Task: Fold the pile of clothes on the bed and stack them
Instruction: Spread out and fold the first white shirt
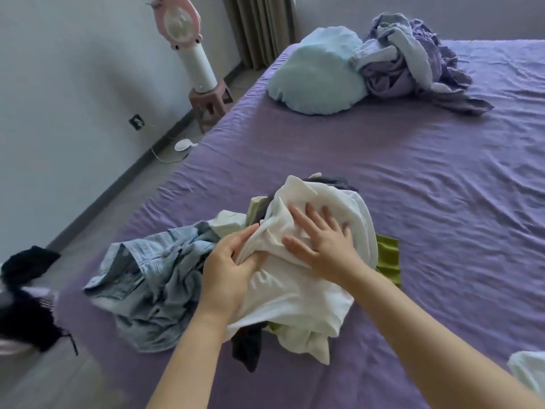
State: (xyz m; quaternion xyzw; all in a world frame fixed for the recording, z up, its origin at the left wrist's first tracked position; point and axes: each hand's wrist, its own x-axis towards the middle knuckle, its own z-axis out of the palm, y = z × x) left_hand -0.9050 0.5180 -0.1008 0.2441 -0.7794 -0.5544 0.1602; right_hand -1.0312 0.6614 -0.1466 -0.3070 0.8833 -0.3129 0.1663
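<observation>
Nothing looks folded yet: left hand [228, 261] pinches the white shirt [298, 278], right hand [320, 234] lies flat on it, pile [153, 278] waits.

Left hand [227, 270]: fingertips tucked into a fold of the white garment [298, 278], so tips not visible. Dark garment [247, 346] and green garment [387, 258] mostly buried under the white one, only edges show; can't tell what kind of clothes they are. Denim piece [147, 287] partly under the left forearm. White cloth [528, 376] cut off by right edge of pic. Dark heap on floor [26, 302] blurred, cut by left edge, can't ID. Fan [180, 22] top cropped
</observation>
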